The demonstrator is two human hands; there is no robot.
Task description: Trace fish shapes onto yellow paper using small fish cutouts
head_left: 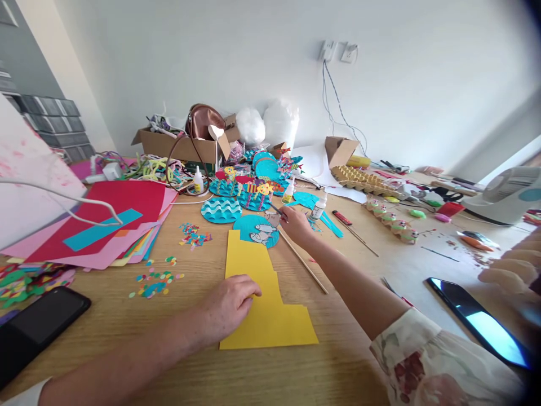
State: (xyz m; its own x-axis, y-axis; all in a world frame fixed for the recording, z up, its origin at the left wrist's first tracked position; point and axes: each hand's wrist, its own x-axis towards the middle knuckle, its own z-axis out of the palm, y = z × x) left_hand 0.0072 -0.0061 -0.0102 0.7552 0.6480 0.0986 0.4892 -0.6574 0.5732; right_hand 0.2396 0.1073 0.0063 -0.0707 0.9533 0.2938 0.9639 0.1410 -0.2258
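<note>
A yellow paper (262, 316) with stepped edges lies flat in front of me. My left hand (231, 304) rests on its left part, fingers curled together, with nothing seen in them. Farther forward, my right hand (295, 223) pinches a thin dark pencil (275, 210). Below the pencil tip is a round blue piece (271, 241) bearing grey and white cut-out shapes (264, 230); the yellow paper overlaps its left edge. A wooden stick (306, 265) lies diagonally on the table under my right forearm's left side.
Coloured sheets (122, 203) and paper confetti (158, 282) lie left. Decorated blue discs (221, 209), a glue bottle (318, 206) and blue strips (332, 224) stand or lie beyond my hands. Phones (42, 321) flank both sides; egg-carton pieces (391, 220) are right.
</note>
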